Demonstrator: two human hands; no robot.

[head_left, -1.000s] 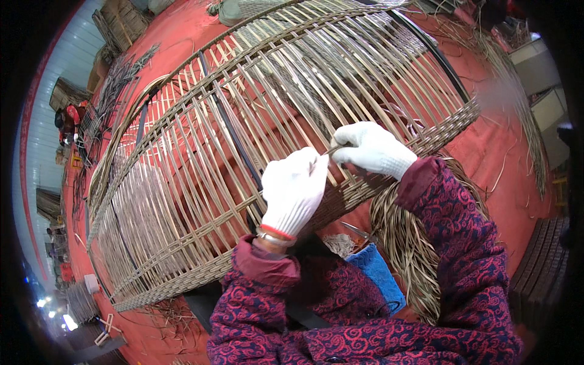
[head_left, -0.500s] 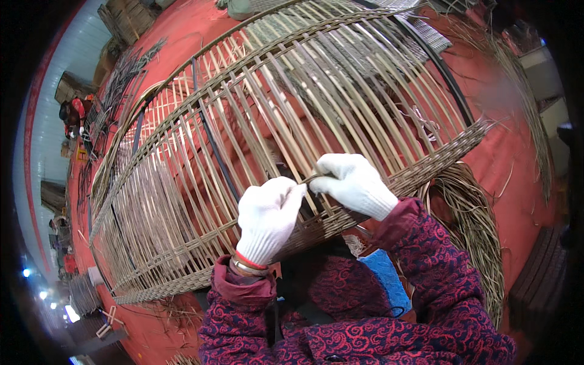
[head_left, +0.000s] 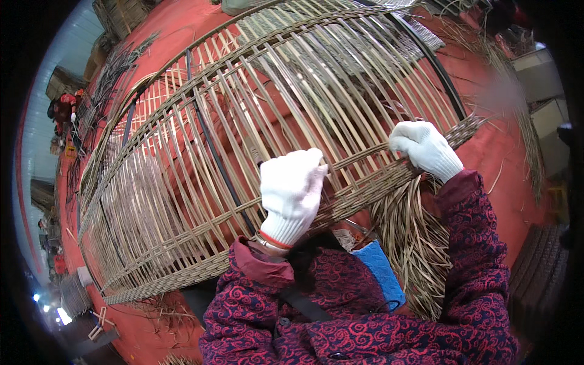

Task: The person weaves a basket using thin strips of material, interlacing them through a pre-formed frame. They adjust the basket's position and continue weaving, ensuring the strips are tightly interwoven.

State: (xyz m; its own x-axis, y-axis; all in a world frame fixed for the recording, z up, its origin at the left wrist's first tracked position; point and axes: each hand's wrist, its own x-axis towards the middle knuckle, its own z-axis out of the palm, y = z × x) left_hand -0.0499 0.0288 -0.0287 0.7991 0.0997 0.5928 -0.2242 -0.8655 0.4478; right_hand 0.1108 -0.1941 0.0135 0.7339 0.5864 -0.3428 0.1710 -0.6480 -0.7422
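A large wicker panel of pale upright slats, crossed by woven bands, leans across in front of me. White knitted gloves cover both hands. My left hand is a closed fist against the slats just above the near woven edge; whatever lies inside it is hidden. Farther right, my right hand is closed over the same edge, its fingers curled around what appears to be a thin wicker strip. That strip seems to run along the slats towards the left hand.
Below the panel's right part hangs a bundle of loose strips. A blue cloth lies by my lap. Dark thin strips are heaped on the red floor at far left, near another person. Dark woven pieces stand at right.
My hands were close together, pinching a strip between them. The right hand has moved right and farther away; the left has turned into a fist slightly higher and to the right.
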